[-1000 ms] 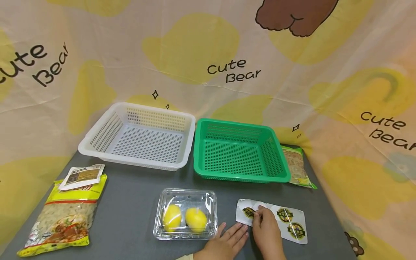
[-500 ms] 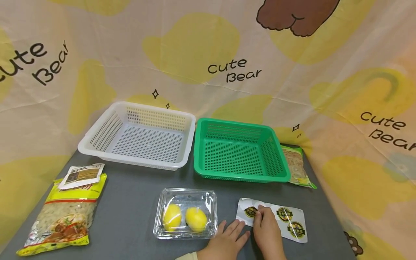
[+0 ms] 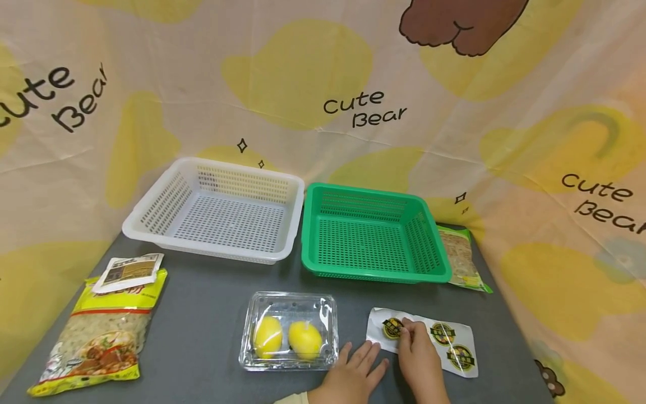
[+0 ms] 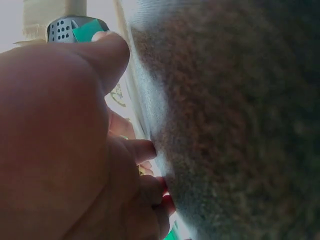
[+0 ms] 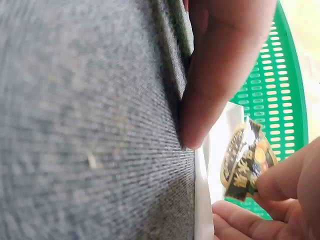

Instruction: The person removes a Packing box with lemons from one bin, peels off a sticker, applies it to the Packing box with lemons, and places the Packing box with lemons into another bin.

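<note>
In the head view, a white sticker sheet (image 3: 461,332) with round dark-and-gold labels lies at the table's front right. My right hand (image 3: 421,356) pinches one round sticker (image 3: 392,328) by its right edge. The right wrist view shows that sticker (image 5: 245,162) tilted up from the sheet, between thumb and fingers. My left hand (image 3: 350,371) rests with fairly straight fingers, its tips at the sheet's lower left edge. Left of it sits a clear plastic clamshell box (image 3: 287,362) with two yellow fruits (image 3: 305,340) inside, lid closed.
A white basket (image 3: 227,252) and a green basket (image 3: 373,275) stand side by side at the back. On the left lies a yellow food packet (image 3: 96,336) with a small sachet (image 3: 129,273) on top. Another packet (image 3: 456,255) lies partly behind the green basket.
The pinched sticker has come up from the sheet and turned to face upward more fully. My right hand has shifted slightly right. My left fingers moved up onto the sheet's edge.
</note>
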Available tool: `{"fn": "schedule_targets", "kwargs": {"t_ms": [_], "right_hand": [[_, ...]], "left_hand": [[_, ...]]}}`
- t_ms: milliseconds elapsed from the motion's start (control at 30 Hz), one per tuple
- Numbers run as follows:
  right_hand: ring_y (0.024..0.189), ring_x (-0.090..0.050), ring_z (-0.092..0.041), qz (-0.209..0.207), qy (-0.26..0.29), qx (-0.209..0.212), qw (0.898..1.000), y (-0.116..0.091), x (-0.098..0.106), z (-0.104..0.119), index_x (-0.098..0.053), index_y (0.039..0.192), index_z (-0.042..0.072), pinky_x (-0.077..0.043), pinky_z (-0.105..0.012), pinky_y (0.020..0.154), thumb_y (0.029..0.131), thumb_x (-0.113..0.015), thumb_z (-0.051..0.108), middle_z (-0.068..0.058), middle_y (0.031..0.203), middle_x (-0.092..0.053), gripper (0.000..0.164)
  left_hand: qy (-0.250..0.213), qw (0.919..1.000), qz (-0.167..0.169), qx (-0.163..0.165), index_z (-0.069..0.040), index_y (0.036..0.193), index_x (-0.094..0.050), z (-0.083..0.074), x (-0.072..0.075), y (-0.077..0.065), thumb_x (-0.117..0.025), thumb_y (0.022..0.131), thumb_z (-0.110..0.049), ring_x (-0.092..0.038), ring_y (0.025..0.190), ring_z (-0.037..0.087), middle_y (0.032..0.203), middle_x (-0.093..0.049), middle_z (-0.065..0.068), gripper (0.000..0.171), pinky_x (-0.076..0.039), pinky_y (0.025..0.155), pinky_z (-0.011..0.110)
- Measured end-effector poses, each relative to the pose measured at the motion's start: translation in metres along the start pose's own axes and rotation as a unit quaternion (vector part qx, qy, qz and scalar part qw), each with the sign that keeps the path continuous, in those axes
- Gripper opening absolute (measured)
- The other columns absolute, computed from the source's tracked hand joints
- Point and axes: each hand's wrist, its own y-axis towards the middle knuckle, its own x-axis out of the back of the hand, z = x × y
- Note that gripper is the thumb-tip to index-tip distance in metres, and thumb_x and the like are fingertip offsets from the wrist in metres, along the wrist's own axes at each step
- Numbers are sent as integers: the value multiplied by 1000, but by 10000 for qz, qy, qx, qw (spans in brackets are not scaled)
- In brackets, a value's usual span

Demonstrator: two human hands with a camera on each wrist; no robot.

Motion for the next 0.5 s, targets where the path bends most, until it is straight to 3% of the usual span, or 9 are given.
{"fn": "schedule_targets", "kwargs": {"t_ms": [133, 267, 400, 500], "right_hand": [[122, -65, -45, 44, 155, -34, 9999, -2, 2, 0, -64, 108, 0, -50, -63, 97, 109, -57, 13, -24, 138, -66, 14], [122, -68, -39, -123, 659, -463, 9967, -6, 8, 2, -70, 110, 3, -53, -56, 100, 108, -61, 18, -19, 137, -68, 18], [108, -73, -32, -546, 879, -823, 9912, -12, 16, 8, -73, 110, 5, -60, -38, 85, 107, -64, 22, -14, 119, -75, 20], [88, -72, -20, -883, 929, -873, 9879, -15, 21, 14, -73, 109, 6, -53, -27, 70, 105, -66, 19, -8, 98, -77, 16]], "left_hand": [[152, 9999, 31, -36, -34, 158, -49, -1, -2, -1, -47, 96, -81, -37, 152, 14, 167, -39, -3, 79, -43, 112, 40], [195, 9998, 28, -102, -34, 160, -47, -2, -5, -1, -41, 97, -81, -36, 152, 15, 168, -37, -2, 79, -42, 113, 40], [38, 9999, -60, -132, -33, 160, -47, -2, -7, -3, -38, 99, -81, -36, 153, 16, 168, -38, 0, 78, -42, 113, 41], [-24, 9999, -50, -89, -33, 159, -48, -2, -5, -3, -40, 99, -80, -37, 152, 16, 167, -39, -1, 78, -43, 112, 41]]}}
